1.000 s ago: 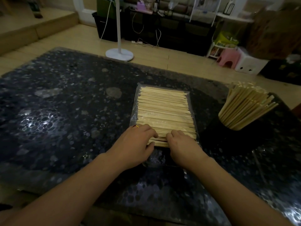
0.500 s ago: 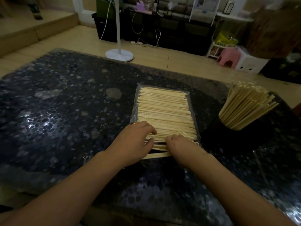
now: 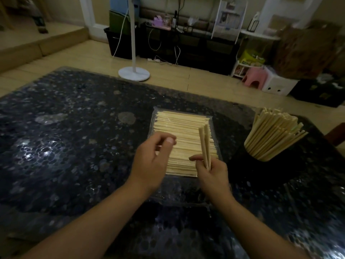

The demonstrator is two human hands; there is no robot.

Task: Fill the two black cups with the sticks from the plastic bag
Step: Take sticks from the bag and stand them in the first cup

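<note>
While right hand fingers pinch a few sticks upright above the plastic bag, left hand hovers loosely curled, holding nothing. Risk: thin pinch near the stick ends, so they could slip or fan out and scatter on the dark bench. Black cup on the right looks crammed, extra sticks may spill over. Second cup not visible. No readable writing anywhere.

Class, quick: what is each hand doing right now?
Left hand: empty, fingers loosely curled above the plastic bag.
Right hand: closed on a few sticks.
</note>
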